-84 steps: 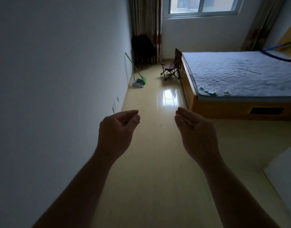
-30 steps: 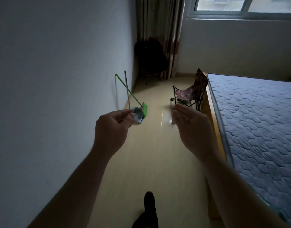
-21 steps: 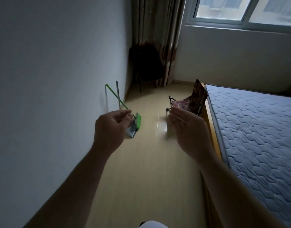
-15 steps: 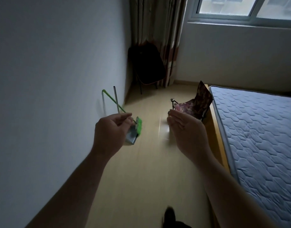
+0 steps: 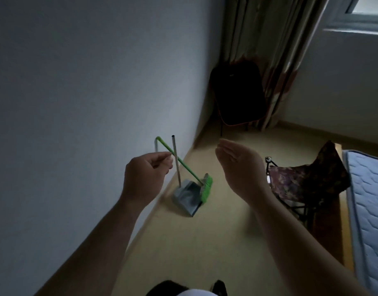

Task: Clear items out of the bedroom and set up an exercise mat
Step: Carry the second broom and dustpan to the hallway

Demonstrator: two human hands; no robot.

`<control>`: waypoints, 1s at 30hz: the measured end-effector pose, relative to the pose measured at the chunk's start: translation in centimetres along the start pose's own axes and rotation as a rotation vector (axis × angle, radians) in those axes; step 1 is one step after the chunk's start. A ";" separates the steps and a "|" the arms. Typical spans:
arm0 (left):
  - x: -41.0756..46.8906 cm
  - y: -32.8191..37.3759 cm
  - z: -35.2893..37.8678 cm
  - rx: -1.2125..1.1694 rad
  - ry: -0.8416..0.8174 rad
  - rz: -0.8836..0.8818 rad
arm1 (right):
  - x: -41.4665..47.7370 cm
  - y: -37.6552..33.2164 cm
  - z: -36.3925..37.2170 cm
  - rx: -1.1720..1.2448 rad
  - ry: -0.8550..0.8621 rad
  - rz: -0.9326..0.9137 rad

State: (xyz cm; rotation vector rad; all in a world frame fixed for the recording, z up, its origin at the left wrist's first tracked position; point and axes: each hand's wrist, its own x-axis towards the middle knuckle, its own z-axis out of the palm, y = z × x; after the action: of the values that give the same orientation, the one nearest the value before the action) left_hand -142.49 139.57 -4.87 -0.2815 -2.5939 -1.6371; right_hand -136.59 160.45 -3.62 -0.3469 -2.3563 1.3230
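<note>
Broom [image 5: 206,188] and dustpan [image 5: 187,196] against the left wall loom nearer than half a second ago, with the folding chair [image 5: 301,180] right of them by the mattress [image 5: 367,199]. Left hand [image 5: 144,178] stays loosely curled, seemingly empty; right hand [image 5: 241,167] still relaxed, holding nothing.

No text, label or number can be read, perhaps owing to dimness.
</note>
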 end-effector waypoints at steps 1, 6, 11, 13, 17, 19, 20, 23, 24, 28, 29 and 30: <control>1.2 0.0 0.4 0.000 0.012 -0.024 | 1.9 0.1 0.3 0.003 -0.017 -0.003; 9.0 -1.8 1.8 0.024 0.075 -0.129 | 12.3 1.6 3.7 0.031 -0.136 0.005; 17.9 -5.2 3.0 -0.015 0.138 -0.197 | 21.8 3.3 8.6 0.006 -0.198 -0.011; 21.0 -6.2 3.4 0.006 0.137 -0.207 | 25.0 3.5 10.3 -0.028 -0.237 -0.020; 26.3 -7.6 4.1 0.023 0.138 -0.258 | 30.5 3.7 13.1 -0.084 -0.319 -0.048; 28.5 -8.1 4.5 0.036 0.140 -0.289 | 33.1 3.9 14.2 -0.084 -0.350 -0.045; 29.5 -8.4 4.7 0.044 0.142 -0.305 | 34.3 4.1 14.8 -0.077 -0.366 -0.043; 31.6 -9.2 5.4 0.075 0.162 -0.351 | 37.5 4.9 16.5 -0.073 -0.437 -0.043; 32.1 -9.4 5.7 0.078 0.173 -0.370 | 38.5 5.3 17.1 -0.067 -0.461 -0.044; 34.4 -10.6 7.8 0.089 0.289 -0.484 | 43.5 7.2 19.8 -0.066 -0.603 -0.066; 34.7 -10.8 8.3 0.089 0.310 -0.504 | 44.3 7.7 20.4 -0.069 -0.632 -0.080; 34.9 -11.0 8.9 0.095 0.337 -0.534 | 45.3 8.1 21.1 -0.071 -0.669 -0.098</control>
State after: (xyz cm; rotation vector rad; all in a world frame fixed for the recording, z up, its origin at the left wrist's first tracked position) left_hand -178.39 147.20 -13.30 0.6883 -2.5934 -1.5016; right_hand -186.37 167.26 -9.81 0.2350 -2.9099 1.4726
